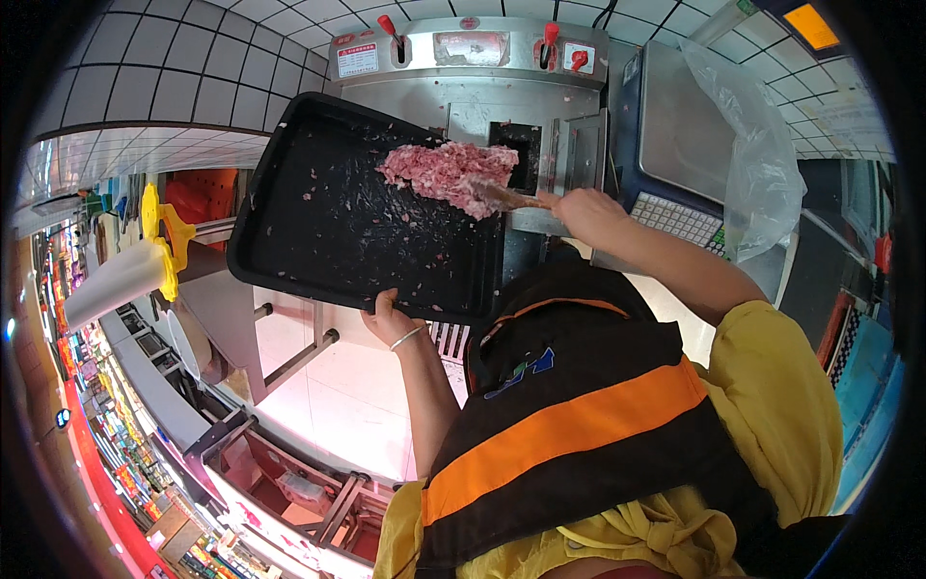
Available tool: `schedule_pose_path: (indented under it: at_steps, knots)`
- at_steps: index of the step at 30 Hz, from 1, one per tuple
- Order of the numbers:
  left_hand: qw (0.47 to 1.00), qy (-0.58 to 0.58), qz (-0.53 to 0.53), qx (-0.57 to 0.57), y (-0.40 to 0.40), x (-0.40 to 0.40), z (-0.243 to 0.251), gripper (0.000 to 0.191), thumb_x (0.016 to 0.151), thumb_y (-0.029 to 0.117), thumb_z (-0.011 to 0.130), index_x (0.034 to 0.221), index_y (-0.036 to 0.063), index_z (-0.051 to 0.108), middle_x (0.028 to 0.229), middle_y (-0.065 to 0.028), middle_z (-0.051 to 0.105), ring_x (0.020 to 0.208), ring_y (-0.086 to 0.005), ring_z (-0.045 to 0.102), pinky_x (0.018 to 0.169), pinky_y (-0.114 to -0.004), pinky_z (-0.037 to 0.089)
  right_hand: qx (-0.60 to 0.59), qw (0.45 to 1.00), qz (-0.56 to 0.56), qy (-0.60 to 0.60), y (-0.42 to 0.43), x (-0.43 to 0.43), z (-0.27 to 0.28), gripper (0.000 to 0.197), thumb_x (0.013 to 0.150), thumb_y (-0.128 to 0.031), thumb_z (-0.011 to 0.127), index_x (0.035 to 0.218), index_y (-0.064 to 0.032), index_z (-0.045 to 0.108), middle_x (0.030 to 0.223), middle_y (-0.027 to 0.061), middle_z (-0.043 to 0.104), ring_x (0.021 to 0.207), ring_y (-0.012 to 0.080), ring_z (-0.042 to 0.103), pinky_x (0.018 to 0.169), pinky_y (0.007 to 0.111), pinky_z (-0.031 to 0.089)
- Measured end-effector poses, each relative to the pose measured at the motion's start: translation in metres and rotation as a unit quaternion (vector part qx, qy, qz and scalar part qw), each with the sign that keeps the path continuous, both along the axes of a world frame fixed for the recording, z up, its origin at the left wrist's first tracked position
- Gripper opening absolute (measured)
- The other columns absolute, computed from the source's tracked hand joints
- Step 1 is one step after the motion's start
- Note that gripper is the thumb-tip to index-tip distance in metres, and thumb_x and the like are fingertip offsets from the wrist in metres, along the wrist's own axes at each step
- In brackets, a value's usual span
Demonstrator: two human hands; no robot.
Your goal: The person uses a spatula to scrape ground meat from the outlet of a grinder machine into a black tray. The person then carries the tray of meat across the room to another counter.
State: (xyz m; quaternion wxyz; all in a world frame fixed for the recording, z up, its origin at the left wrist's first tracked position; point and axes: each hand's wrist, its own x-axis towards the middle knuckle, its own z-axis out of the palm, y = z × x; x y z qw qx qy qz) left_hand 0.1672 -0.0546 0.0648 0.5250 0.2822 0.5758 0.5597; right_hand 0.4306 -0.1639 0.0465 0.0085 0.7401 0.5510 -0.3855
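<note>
My left hand [391,318] grips the near rim of a black rectangular tray [347,217], thumb over the edge; a bangle is on that wrist. In my right hand [586,211] is the handle of a wooden-handled tool [524,201]. Its working end is pressed against a heap of pink minced meat [448,170], which partly hides it. The mince lies along the tray's right side and reaches over to a dark square opening [532,155] in the steel top of a meat machine [405,94]. Small scraps of meat and pale smears cling to the tray floor.
Red-knobbed levers [551,35] and a red rotary switch [579,59] are on the machine's back panel. To the right stands a weighing scale [680,123] with a keypad, partly covered by a clear plastic bag [767,166]. A plastic bag roll [116,282] juts out at left.
</note>
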Motion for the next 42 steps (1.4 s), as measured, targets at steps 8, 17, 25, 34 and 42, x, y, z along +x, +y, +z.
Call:
schedule_pose_path:
  at_steps: [8,17,25,34,42]
  knots:
    - [1.0,0.008,0.0,0.0,0.0,-0.001,-0.008,0.022,0.057,-0.006,0.049,0.079,-0.0046,0.05,0.08,-0.0121,0.055,0.066,-0.0231,0.057,0.062,-0.029,0.052,0.088,0.996,-0.022,-0.012,-0.014,0.009,-0.003,0.051,0.079,-0.007,0.045,0.129,-0.0168,0.039,0.074,0.0173,0.059,0.065,0.0321,0.06,0.058,0.04,0.049]
    - [1.0,0.027,0.004,0.006,-0.002,0.006,-0.003,0.025,0.056,-0.007,0.048,0.08,-0.0051,0.05,0.081,-0.0132,0.056,0.066,-0.0236,0.058,0.062,-0.03,0.052,0.01,1.0,0.016,-0.025,0.005,-0.02,-0.005,0.038,0.089,-0.011,0.035,0.126,-0.0096,0.041,0.084,0.0196,0.059,0.076,0.0348,0.06,0.067,0.044,0.049]
    - [1.0,-0.004,-0.006,-0.001,-0.005,0.006,0.0,0.024,0.057,-0.008,0.047,0.081,-0.004,0.051,0.079,-0.0107,0.056,0.067,-0.023,0.057,0.062,-0.03,0.052,-0.012,0.998,-0.069,0.007,-0.005,0.009,0.016,0.04,0.088,-0.01,0.036,0.127,-0.0152,0.041,0.084,0.0191,0.059,0.078,0.0334,0.06,0.067,0.042,0.049]
    - [0.999,0.031,0.001,-0.01,-0.005,0.009,0.002,0.022,0.058,-0.004,0.049,0.079,-0.0038,0.049,0.078,-0.0106,0.055,0.066,-0.0228,0.057,0.061,-0.028,0.05,0.033,0.998,-0.035,-0.03,-0.015,0.023,0.006,0.042,0.085,-0.008,0.039,0.126,-0.0172,0.044,0.081,0.0204,0.059,0.076,0.034,0.06,0.066,0.043,0.048]
    - [1.0,0.017,0.001,-0.018,-0.002,0.004,-0.007,0.017,0.058,-0.004,0.049,0.075,-0.0024,0.048,0.075,-0.0104,0.055,0.058,-0.0222,0.056,0.055,-0.027,0.05,0.038,0.998,-0.006,-0.039,-0.004,-0.001,0.001,0.032,0.092,-0.02,0.033,0.116,-0.0075,0.05,0.081,0.0201,0.059,0.076,0.035,0.06,0.067,0.044,0.049]
